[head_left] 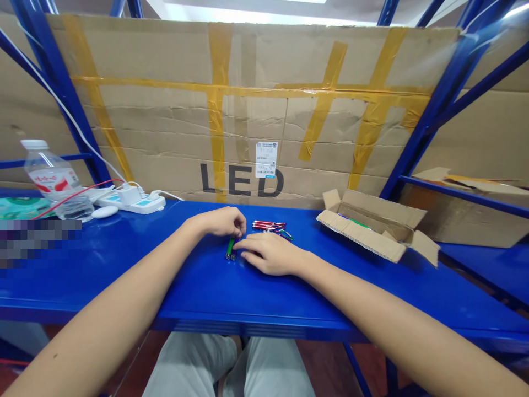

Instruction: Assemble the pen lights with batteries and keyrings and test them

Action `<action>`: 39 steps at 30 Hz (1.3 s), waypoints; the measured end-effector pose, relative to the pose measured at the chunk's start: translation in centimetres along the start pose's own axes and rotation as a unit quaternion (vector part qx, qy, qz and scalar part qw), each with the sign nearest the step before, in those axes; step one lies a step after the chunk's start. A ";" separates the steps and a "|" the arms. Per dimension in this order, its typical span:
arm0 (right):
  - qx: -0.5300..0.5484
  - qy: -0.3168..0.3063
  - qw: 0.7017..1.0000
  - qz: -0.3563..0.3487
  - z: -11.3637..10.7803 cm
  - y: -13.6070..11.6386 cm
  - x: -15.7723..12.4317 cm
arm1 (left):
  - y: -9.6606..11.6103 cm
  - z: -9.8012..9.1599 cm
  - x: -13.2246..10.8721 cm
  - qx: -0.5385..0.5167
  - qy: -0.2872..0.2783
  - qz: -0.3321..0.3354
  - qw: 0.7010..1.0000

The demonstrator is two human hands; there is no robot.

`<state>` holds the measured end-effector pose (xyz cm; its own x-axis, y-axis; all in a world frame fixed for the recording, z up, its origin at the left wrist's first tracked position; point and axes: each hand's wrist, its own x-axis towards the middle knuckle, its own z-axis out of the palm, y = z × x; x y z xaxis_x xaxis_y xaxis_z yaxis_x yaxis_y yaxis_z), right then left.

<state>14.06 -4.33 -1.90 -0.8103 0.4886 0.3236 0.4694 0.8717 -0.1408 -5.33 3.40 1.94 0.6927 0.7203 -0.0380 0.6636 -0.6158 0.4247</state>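
Left hand (221, 221): our fingers curl narrowly over the green pen-light's (229, 248) far tip.
Right hand (270, 253): fingertips press its side.
Red pen-lights (268, 225): 1 o'clock.
Cardboard box (378, 226): 3 o'clock.

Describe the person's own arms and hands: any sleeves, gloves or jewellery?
Both arms are bare from as far up as the picture shows. The left hand and the right hand wear no gloves, and no rings, watch or bracelet show. The only clothing visible is light grey trousers below the table edge.
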 end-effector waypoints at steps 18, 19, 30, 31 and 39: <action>0.075 -0.322 0.914 0.235 -6.1 0.7 -2.0 | 3.6 3.2 3.0 0.094 0.103 0.053 0.989; 0.093 -0.345 0.899 0.255 -6.6 1.0 -2.1 | 4.0 3.5 3.3 0.119 0.103 0.047 0.986; 0.258 -0.223 0.905 0.255 -8.3 4.1 -5.1 | 5.3 4.2 3.2 0.180 0.062 0.017 0.982; 0.264 -0.218 0.905 0.254 -8.3 4.0 -5.1 | 5.2 4.2 3.1 0.175 0.061 0.017 0.983; 0.275 -0.176 0.901 0.284 -7.7 4.0 -4.8 | 4.3 4.5 2.1 0.141 0.050 0.035 0.988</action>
<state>22.48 -3.49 3.19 -0.6003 0.7594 -0.2509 0.6777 0.3163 -0.6639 0.27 0.79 -0.37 0.7172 0.6924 0.0787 0.6774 -0.7193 0.1542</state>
